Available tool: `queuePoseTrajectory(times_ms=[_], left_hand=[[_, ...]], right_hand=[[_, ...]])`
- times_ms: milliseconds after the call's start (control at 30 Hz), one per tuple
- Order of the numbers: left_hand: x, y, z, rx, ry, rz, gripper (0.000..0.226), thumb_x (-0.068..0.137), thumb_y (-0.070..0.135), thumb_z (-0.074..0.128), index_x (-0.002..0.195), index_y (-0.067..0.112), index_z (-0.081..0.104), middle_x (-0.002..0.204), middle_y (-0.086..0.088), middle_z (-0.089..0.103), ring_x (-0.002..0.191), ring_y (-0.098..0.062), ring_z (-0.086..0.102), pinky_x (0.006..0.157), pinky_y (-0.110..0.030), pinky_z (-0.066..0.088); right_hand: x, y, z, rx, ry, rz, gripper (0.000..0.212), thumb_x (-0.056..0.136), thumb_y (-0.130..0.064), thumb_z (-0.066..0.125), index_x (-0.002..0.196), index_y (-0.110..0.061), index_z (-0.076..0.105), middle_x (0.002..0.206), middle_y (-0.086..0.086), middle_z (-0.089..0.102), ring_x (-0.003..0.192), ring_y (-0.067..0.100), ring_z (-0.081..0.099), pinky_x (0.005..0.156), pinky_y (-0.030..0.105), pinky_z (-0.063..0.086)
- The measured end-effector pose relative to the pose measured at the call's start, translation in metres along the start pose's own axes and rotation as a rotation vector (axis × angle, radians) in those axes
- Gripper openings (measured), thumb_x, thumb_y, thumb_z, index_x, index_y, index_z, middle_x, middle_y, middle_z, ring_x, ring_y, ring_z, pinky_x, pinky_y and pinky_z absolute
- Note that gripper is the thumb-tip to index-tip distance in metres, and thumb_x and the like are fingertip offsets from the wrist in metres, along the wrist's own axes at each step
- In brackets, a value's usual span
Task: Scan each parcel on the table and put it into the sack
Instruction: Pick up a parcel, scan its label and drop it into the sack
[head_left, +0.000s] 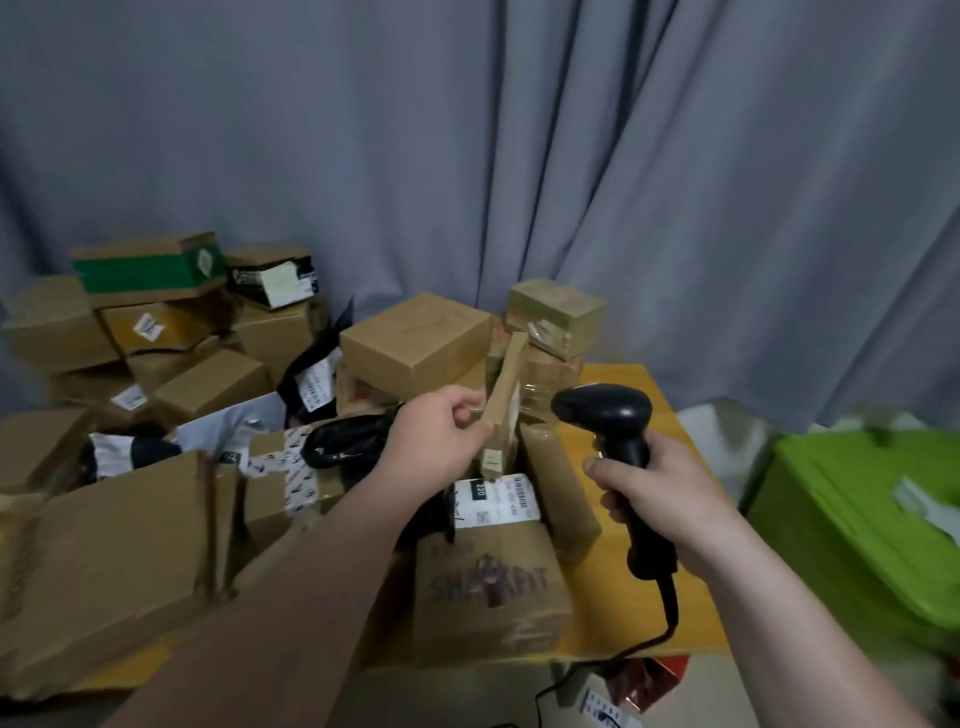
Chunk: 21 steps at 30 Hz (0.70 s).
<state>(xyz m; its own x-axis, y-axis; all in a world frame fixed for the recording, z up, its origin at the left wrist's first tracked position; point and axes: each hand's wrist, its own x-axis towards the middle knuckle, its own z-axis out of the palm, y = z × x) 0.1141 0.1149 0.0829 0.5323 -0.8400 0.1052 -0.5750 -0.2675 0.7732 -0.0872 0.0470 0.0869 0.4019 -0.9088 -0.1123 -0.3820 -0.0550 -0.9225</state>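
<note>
Slim cardboard parcel (503, 384) stands on end, slightly tilted, just behind the labelled brown box (488, 582). We pinch its left edge with our left hand (436, 441), thumb and curled fingers (467, 410) closed narrowly on the cardboard. Whether its lower end rests on that box we cannot tell. To the right of the labelled box our right hand (654, 499) wraps fully round the handle of a black scanner (613, 410), whose head faces the slim parcel from close by. Its cable (670, 608) drops past the box's near right corner. The labelled box sits on a yellow table (670, 395). A black plastic bag (353, 436) lies just left of and behind it. A large flat carton (114, 561) lies further left, and stacked cardboard boxes (156, 322) are piled behind that. Well to the right of the box is a green crate (857, 519), and a grey curtain (467, 156) hangs behind everything.
</note>
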Motion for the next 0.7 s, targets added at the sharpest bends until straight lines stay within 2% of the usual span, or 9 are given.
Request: queuePoseTrajectory(times_ms=[100,167,267,367,433,500,567,633,700], left_hand=[[0.018,0.007,0.026,0.088,-0.012,-0.028,0.046,0.089,0.027,0.065,0.133,0.018,0.056,0.124,-0.002,0.062,0.108,-0.016,0.058,0.083,-0.021,0.041],[0.030,0.007,0.038,0.174,-0.020,-0.033,0.052,0.088,0.030,0.065,0.137,0.018,0.052,0.128,-0.003,0.059,0.097,-0.014,0.060,0.076,-0.020,0.041],[0.053,-0.001,0.054,0.284,-0.017,-0.038,0.053,0.085,0.033,0.066,0.135,0.020,0.052,0.117,-0.003,0.060,0.078,-0.007,0.055,0.058,-0.017,0.040],[0.069,-0.007,0.065,0.335,-0.032,-0.012,0.042,0.082,0.032,0.068,0.121,0.020,0.059,0.095,0.004,0.064,0.071,-0.006,0.059,0.051,-0.018,0.041],[0.078,-0.010,0.071,0.356,-0.047,-0.015,0.027,0.083,0.029,0.068,0.107,0.019,0.061,0.086,0.007,0.062,0.068,-0.005,0.057,0.050,-0.017,0.040],[0.084,-0.013,0.074,0.392,-0.062,-0.033,0.014,0.085,0.029,0.064,0.092,0.016,0.062,0.080,0.004,0.063,0.068,-0.009,0.059,0.052,-0.022,0.047],[0.089,-0.017,0.075,0.394,-0.070,-0.017,0.016,0.087,0.028,0.061,0.083,0.013,0.062,0.077,-0.001,0.062,0.066,-0.012,0.060,0.055,-0.024,0.051],[0.092,-0.019,0.071,0.312,-0.052,0.009,0.019,0.087,0.024,0.059,0.080,0.006,0.061,0.076,-0.004,0.060,0.065,-0.012,0.056,0.049,-0.018,0.043],[0.094,-0.019,0.062,0.126,-0.024,0.000,0.019,0.087,0.020,0.059,0.073,0.007,0.060,0.073,-0.006,0.059,0.065,-0.016,0.055,0.049,-0.019,0.039]], right_hand=[[0.013,0.008,-0.020,0.066,-0.016,0.043,0.019,0.084,-0.012,0.070,0.099,-0.007,0.060,0.077,0.013,0.058,0.063,0.024,0.058,0.061,0.037,0.051],[0.022,0.012,-0.028,0.113,-0.024,0.065,0.020,0.085,-0.011,0.070,0.101,-0.007,0.060,0.077,0.013,0.058,0.063,0.023,0.057,0.061,0.035,0.050],[0.038,0.018,-0.033,0.150,-0.024,0.090,0.020,0.085,-0.012,0.070,0.101,-0.008,0.060,0.077,0.012,0.059,0.063,0.023,0.058,0.062,0.035,0.051],[0.053,0.022,-0.031,0.190,-0.025,0.115,0.019,0.085,-0.011,0.070,0.101,-0.008,0.060,0.075,0.011,0.059,0.063,0.022,0.058,0.061,0.034,0.051],[0.062,0.023,-0.028,0.214,-0.036,0.135,0.018,0.085,-0.010,0.069,0.101,-0.007,0.060,0.073,0.010,0.058,0.062,0.022,0.057,0.061,0.034,0.049],[0.070,0.022,-0.024,0.250,-0.052,0.167,0.020,0.085,-0.009,0.069,0.102,-0.004,0.059,0.072,0.010,0.057,0.061,0.023,0.056,0.059,0.034,0.048],[0.078,0.021,-0.021,0.296,-0.067,0.203,0.023,0.085,-0.008,0.069,0.104,-0.002,0.059,0.072,0.009,0.057,0.060,0.021,0.055,0.057,0.033,0.047],[0.086,0.019,-0.017,0.351,-0.058,0.225,0.024,0.084,-0.006,0.070,0.105,-0.001,0.058,0.073,0.009,0.057,0.058,0.019,0.055,0.054,0.030,0.047],[0.093,0.017,-0.011,0.422,-0.017,0.233,0.023,0.084,-0.004,0.070,0.103,-0.003,0.057,0.073,0.009,0.058,0.056,0.018,0.055,0.051,0.028,0.047]])
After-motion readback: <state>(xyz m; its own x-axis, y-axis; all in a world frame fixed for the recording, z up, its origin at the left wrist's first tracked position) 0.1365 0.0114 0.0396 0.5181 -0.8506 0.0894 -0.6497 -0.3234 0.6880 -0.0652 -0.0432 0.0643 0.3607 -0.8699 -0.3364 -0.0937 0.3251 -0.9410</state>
